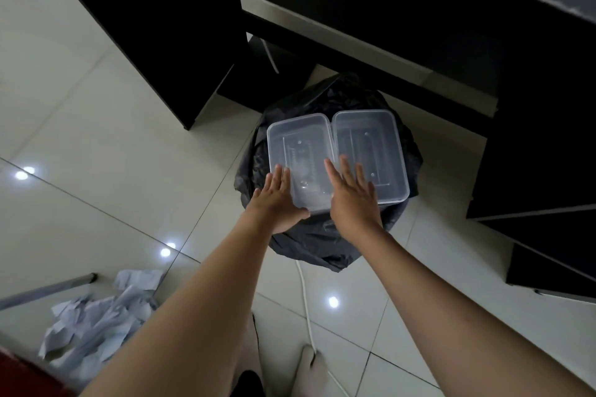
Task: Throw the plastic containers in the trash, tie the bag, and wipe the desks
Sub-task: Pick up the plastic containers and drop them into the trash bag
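Two clear rectangular plastic containers sat side by side over the mouth of the black trash bag (325, 245): the left container (300, 151) and the right container (371, 145), edges touching. The left hand (277, 203) lay at the left container's near corner, fingers straight and close together, thumb along its near edge. The right hand (353, 200) rested flat across both, fingers straight and slightly spread. Crumpled paper (96, 316) lay on the tiled floor (96, 138) nearby

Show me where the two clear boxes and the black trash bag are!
left clear box (298, 142), head view, on its see-through bottom.
right clear box (371, 142), head view, on its see-through bottom.
black trash bag (309, 245), head view, on its crinkled near side.
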